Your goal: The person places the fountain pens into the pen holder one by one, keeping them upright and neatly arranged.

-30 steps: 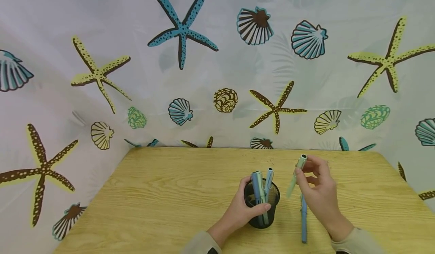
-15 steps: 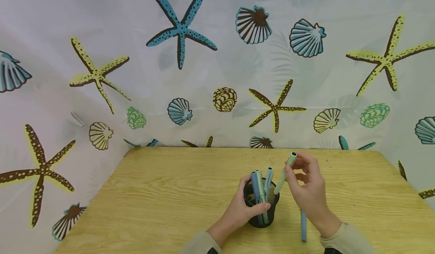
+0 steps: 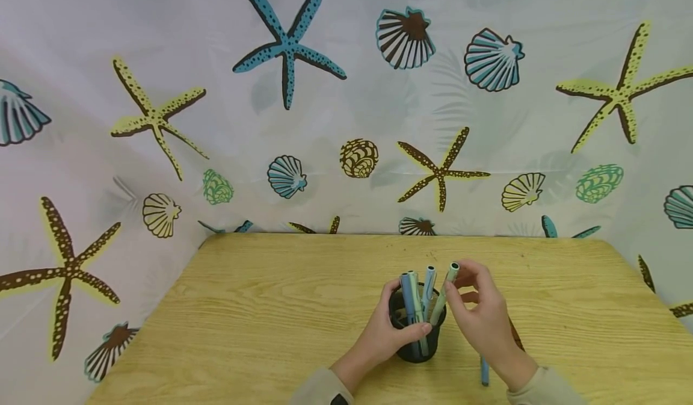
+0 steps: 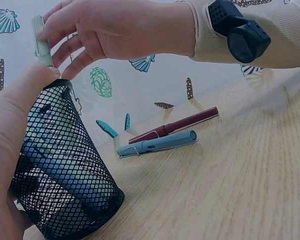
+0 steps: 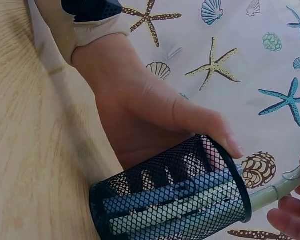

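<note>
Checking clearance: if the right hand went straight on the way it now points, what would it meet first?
Beyond the green pen the right hand pinches, probably the light blue pen in the mesh pen holder, though depth is unclear.

Backed on the far side by a pale cloth (image 3: 330, 116), lightly creased and carried round to the left and right sides as well. Printed high, left of centre, with a blue starfish (image 3: 289, 45), and to its right with a brown-and-white shell (image 3: 406, 38) and a blue-and-white shell (image 3: 494, 61). Marked farther right with a yellow starfish (image 3: 619, 96), at left with a second yellow starfish (image 3: 155, 119) and, lower and nearer, with a dark brown starfish (image 3: 70, 268). Dotted lower down with a small blue shell (image 3: 287, 177), a rounded brown-and-yellow shell (image 3: 359, 158) and a spotted brown starfish (image 3: 440, 173). Floored with a yellowish wooden tabletop (image 3: 243, 296), grained mostly left to right.
</note>
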Available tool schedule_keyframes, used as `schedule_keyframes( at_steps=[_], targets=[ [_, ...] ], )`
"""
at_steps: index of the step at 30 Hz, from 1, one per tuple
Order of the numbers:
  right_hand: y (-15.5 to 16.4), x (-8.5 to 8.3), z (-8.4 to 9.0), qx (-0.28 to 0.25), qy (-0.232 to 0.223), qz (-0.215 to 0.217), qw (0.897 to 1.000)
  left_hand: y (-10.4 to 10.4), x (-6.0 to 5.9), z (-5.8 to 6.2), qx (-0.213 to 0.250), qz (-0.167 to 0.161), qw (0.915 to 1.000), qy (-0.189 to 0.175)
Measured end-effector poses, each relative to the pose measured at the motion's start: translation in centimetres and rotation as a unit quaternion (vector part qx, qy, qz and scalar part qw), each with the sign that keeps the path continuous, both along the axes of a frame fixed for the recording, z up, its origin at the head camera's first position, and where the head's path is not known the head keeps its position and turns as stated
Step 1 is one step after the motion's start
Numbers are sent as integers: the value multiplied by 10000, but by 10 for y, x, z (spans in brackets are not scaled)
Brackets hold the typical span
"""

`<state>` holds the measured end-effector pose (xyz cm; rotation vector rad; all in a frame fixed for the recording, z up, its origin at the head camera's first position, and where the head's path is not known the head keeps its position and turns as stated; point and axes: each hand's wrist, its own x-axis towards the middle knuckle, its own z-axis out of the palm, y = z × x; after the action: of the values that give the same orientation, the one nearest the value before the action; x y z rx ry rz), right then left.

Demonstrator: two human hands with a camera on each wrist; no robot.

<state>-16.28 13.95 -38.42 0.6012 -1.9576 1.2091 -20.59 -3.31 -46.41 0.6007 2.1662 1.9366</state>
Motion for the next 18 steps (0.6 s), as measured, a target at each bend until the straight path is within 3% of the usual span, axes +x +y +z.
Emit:
schedule_keyframes(
  at_steps=[6, 10, 18],
  targets=[
    [6, -10, -16, 174, -33, -74, 9998, 1, -1, 0, 24, 21, 10000, -6],
    [13, -18, -29, 301, -293, -158, 9990, 2, -1, 1, -33, 73, 10000, 11],
    [24, -20, -37, 475, -457, -211, 9976, 1, 0, -1, 8, 23, 9999, 120]
  ],
)
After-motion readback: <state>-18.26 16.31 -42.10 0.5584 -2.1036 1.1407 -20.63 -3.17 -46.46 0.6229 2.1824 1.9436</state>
